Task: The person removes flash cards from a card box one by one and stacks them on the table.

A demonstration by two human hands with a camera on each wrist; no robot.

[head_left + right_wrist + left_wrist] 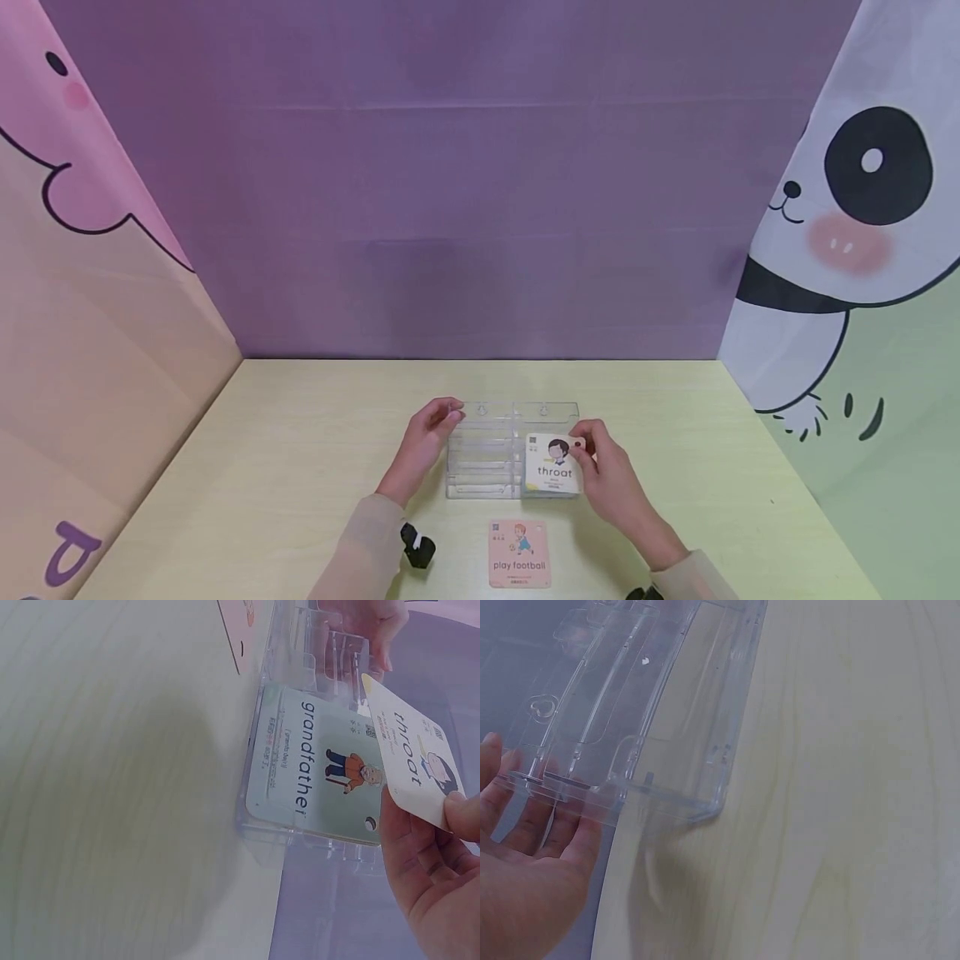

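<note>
A clear plastic card rack point(483, 454) with tiered compartments in two columns stands on the table. My left hand point(422, 443) grips its upper left edge, thumb in front and fingers behind, as the left wrist view also shows. Between thumb and fingers, my right hand point(611, 475) pinches a white flashcard point(412, 754) that reads "throat" and has a drawing of a child. That card is tilted in front of the rack's right column. Behind it, a green "grandfather" flashcard point(322, 769) sits in a lower right compartment, hidden from the head view.
A pink "play football" flashcard point(519, 554) lies flat on the pale wooden table point(322, 433), in front of the rack. Black wrist devices show near both sleeves. A purple backdrop point(480, 183) rises behind the table, with cartoon-printed panels at both sides.
</note>
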